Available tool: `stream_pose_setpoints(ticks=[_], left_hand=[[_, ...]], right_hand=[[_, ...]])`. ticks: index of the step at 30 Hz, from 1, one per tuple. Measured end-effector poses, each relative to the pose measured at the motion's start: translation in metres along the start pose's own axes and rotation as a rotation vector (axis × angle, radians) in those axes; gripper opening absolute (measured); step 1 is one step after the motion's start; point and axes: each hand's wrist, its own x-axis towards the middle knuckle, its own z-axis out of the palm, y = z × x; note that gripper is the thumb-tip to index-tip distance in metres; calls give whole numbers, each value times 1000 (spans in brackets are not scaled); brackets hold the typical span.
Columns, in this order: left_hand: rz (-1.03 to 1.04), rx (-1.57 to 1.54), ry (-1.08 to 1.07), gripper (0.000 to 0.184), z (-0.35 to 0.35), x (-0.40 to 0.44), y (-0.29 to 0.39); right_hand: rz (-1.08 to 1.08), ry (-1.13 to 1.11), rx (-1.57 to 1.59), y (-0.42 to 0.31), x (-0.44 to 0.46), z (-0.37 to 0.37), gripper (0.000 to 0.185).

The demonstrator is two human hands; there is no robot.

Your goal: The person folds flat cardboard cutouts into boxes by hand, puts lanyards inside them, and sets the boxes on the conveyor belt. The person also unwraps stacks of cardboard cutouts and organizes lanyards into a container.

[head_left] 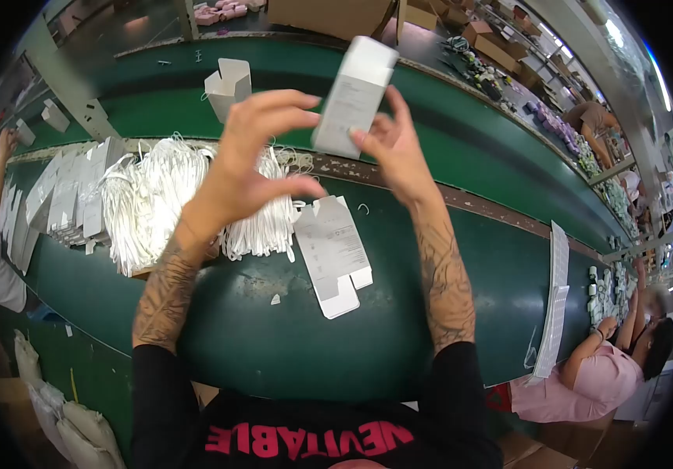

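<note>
Left hand (235,168): open, fingers curled over toward the right, thumb spread well below them, nothing held. Fingertips right by the box's left edge; can't tell if they touch. Left forearm runs up and to the right from lower left of the frame.

Right hand (400,160): clamped on the white box (352,98), thumb on the near face low down, fingers bent around the right side. Right forearm comes up from lower right, leaning left. Both forearms tattooed, black sleeves above the elbows.

Box is at upper center of the frame, off the surface, tilted with its top leaning right. Printed text on the near face, slightly blurred.

Below the hands, a flat printed carton (329,250) lies on the green table (274,352), small cord loop (363,209) just beside its top right. Big bundle of white cords (161,184) left of center, partly behind the left hand. Stacked flat cartons (75,195) left of that.

Upper left: open carton (231,87) standing on the green belt (493,156). Lower right: co-worker in pink (587,379), near a long white stack (552,301).
</note>
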Motion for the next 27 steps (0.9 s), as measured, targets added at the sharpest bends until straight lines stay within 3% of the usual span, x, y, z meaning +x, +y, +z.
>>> stream_pose_setpoints(ticks=[1, 3, 6, 9, 10, 13, 15, 17, 18, 19, 21, 23, 25, 27], left_hand=[[-98, -13, -97, 47, -12, -6, -12], [-483, 3, -398, 33, -19, -11, -13], [-377, 176, -708, 33, 2, -29, -31], [-181, 261, -833, 36, 22, -37, -34], [-128, 235, -785, 37, 28, -41, -36], [-223, 304, -697, 34, 49, -48, -46], [-253, 338, -715, 28, 61, -47, -55], [-201, 335, -795, 23, 69, -45, -62], [-258, 216, -720, 20, 66, -40, -59], [-313, 96, -646, 17, 59, -31, -54], [-449, -115, -521, 14, 45, -12, -49], [-612, -285, -399, 12, 33, 15, -54], [-723, -299, -323, 17, 24, 48, -52], [-682, -396, -169, 23, 29, 66, -67]], right_hand=[[-64, 99, -233, 14, 14, -19, 88], [-89, 135, -481, 60, 44, -70, 86], [10, 43, -470, 98, 60, -87, 81], [5, 132, -731, 89, 55, -72, 73], [-121, 233, -882, 88, 48, -66, 62], [-156, 340, -732, 70, 18, -52, 54], [-141, 270, -656, 56, -16, -37, 35], [-69, 169, -670, 49, -47, -25, 27], [-56, 131, -680, 44, -60, -20, 26], [-42, 94, -688, 40, -72, -16, 26], [199, 19, -892, 23, -93, -7, 47], [95, -107, -1175, 20, -106, 1, 57], [127, -127, -1207, 23, -107, 6, 60], [139, -118, -1209, 28, -110, 7, 60]])
